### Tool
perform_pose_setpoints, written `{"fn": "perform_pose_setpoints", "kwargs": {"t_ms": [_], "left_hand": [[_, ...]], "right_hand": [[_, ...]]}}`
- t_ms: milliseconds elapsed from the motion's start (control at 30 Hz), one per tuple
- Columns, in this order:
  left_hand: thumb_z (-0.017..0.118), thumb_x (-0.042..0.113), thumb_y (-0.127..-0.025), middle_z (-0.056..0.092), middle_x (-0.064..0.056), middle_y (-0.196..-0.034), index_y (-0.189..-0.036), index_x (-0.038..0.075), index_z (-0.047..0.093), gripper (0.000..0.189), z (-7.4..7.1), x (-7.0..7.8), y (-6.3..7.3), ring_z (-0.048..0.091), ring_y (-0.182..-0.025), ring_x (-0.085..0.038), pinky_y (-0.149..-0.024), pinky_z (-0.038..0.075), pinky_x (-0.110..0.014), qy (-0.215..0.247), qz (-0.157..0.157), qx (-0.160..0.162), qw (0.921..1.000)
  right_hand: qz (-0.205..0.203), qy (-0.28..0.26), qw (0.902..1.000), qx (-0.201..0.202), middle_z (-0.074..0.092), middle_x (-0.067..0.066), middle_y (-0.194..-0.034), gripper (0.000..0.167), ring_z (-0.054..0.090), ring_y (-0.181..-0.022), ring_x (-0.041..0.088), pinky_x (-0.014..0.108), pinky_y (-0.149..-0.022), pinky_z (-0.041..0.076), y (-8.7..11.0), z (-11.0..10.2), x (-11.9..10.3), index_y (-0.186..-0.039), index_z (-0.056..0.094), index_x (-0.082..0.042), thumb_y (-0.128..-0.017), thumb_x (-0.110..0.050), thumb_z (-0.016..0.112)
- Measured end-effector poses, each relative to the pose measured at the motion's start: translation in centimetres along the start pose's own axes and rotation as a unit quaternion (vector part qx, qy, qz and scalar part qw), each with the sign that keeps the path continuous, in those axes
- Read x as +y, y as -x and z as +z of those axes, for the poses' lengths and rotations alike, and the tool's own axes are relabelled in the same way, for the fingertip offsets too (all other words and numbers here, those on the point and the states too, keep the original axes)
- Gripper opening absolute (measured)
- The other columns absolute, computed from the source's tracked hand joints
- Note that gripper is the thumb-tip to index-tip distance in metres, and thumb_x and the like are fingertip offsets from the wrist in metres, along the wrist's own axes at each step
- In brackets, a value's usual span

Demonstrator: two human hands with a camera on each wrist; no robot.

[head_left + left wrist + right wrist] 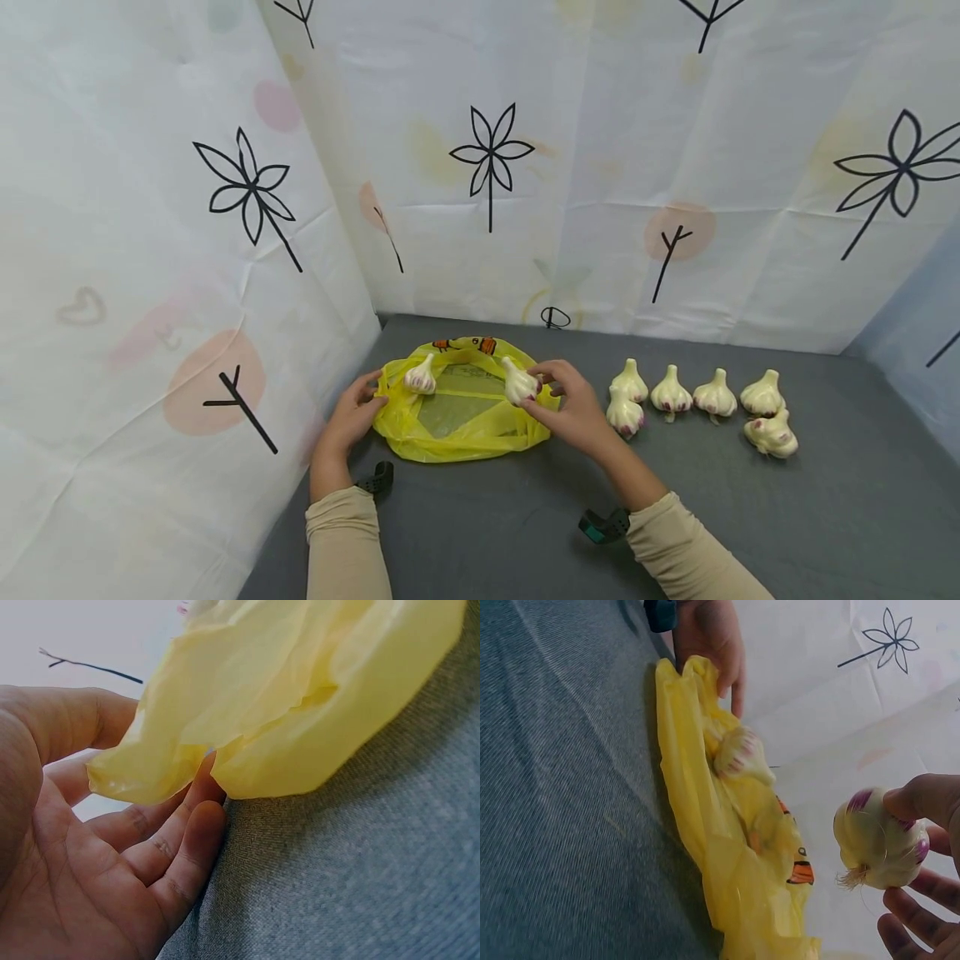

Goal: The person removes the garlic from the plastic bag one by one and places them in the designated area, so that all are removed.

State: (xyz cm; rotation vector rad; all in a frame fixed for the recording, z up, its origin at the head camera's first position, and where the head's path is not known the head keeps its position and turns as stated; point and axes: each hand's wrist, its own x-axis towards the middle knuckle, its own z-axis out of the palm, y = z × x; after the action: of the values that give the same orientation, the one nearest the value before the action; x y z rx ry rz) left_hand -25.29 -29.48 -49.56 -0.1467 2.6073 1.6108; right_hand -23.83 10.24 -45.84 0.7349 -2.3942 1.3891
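Note:
A yellow plastic bag (450,446) lies spread with its mouth open on the dark grey cloth. At its left edge my left hand (351,421) holds the bag between thumb and fingers; the thumb tip and some fingertips are hidden by the plastic in the left wrist view. My right hand (576,412) grips a garlic bulb (519,383) above the bag's right side. Purple streaks and a tuft of roots show on this garlic in the right wrist view. Another garlic bulb (421,377) rests on the bag's left part.
To the right of the bag, several white garlic bulbs (671,392) stand in a row, some in touching pairs. A white patterned cloth wall (600,167) rises behind and at the left. The grey tabletop (487,525) reaches toward me.

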Motion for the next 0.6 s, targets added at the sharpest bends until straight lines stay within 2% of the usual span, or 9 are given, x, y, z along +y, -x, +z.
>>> {"fn": "perform_pose_setpoints", "kwargs": {"t_ms": [300, 600], "left_hand": [[0.055, 0.019, -0.109, 0.045, -0.03, -0.159, -0.167, 0.014, 0.034, 0.062, 0.0, 0.1, 0.1, 0.046, -0.146, -0.045, -0.117, 0.042, -0.058, 0.0, -0.003, -0.001, 1.0], [0.056, 0.02, -0.109, 0.052, -0.029, -0.15, -0.167, 0.013, 0.035, 0.062, -0.1, 0.0, 0.1, 0.051, -0.14, -0.044, -0.109, 0.046, -0.052, -0.005, 0.001, -0.004, 1.0]], "right_hand": [[-0.044, 0.054, 0.9973, 0.021, 0.067, 0.011, -0.125, 0.042, 0.065, -0.107, 0.025, 0.05, -0.084, 0.059, 1.4, -2.1, 0.4, -0.126, 0.07, -0.008, -0.088, -0.01, 0.087], [-0.072, 0.089, 0.9913, 0.065, 0.069, 0.01, -0.121, 0.045, 0.066, -0.104, 0.023, 0.047, -0.079, 0.058, 3.2, -4.3, 1.9, -0.123, 0.071, -0.007, -0.082, -0.004, 0.09]]}}
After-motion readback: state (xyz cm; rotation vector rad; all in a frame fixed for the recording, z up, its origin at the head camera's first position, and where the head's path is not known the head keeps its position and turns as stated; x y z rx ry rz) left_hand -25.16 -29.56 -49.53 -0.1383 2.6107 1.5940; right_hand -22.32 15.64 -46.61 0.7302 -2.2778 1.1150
